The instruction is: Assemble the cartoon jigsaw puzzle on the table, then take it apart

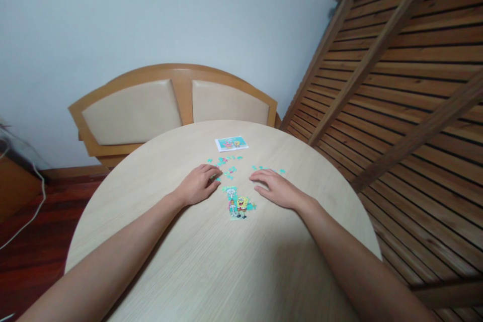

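Between my hands on the table lies a partly joined jigsaw puzzle (pixel 237 204), with a yellow sponge character and a teal one. My left hand (pixel 198 183) rests just beyond its left side, fingers apart and bent, beside loose puzzle pieces (pixel 229 171). To the right, my right hand (pixel 274 187) lies low over the table with its fingers stretched out and the thumb apart. More loose teal pieces (pixel 282 171) lie at its far side, some partly hidden behind the fingers. I see nothing held in either hand. Farther back is a printed picture card (pixel 231 143) with the cartoon characters.
The round pale wooden table (pixel 211 271) carries everything. Behind it stands a wooden headboard (pixel 181 90) with cream padded panels against the wall. A slatted wooden frame (pixel 396 85) leans at the right. A white cable (pixel 42 193) hangs at the left.
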Demonstrator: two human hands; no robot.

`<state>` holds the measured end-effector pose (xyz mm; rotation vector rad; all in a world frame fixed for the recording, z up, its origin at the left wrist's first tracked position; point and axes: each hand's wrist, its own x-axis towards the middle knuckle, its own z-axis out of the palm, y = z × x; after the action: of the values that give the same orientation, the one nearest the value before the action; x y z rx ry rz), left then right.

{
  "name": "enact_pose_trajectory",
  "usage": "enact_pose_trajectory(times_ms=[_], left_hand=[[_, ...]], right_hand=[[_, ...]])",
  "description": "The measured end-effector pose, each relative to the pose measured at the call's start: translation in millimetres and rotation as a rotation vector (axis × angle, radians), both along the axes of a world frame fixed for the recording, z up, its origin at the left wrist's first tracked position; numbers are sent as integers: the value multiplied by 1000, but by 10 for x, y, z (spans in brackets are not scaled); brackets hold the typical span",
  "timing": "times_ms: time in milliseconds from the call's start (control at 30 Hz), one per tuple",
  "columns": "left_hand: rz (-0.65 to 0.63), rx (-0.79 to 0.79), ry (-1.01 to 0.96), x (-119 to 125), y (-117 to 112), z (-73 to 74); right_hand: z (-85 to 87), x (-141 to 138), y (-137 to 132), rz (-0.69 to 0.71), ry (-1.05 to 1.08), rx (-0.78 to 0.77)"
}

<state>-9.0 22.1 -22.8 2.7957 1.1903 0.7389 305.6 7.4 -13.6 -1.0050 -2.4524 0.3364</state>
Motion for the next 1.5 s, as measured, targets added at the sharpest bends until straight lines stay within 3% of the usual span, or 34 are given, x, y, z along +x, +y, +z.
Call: enact_pose_trajectory(times_ms=[200,400,833,1167,1367,1500], left_hand=[[56,-38,-1,-104,15,79],[-34,-53,44,-210,51,121],[-107,-62,36,-142,41,97],[-54,-60,39,-172,14,141],[15,-136,60,-402,76,223],[-11,-198,43,-508,113,225]], right_hand=[[27,34,-6,-3,6,-23],[35,23,-2,-2,13,-1],[143,-356,-270,202,-118,-23],[147,-279,-195,180,-55,16],[74,-262,-143,125,-28,24],[44,-271,-124,113,-30,-7]])
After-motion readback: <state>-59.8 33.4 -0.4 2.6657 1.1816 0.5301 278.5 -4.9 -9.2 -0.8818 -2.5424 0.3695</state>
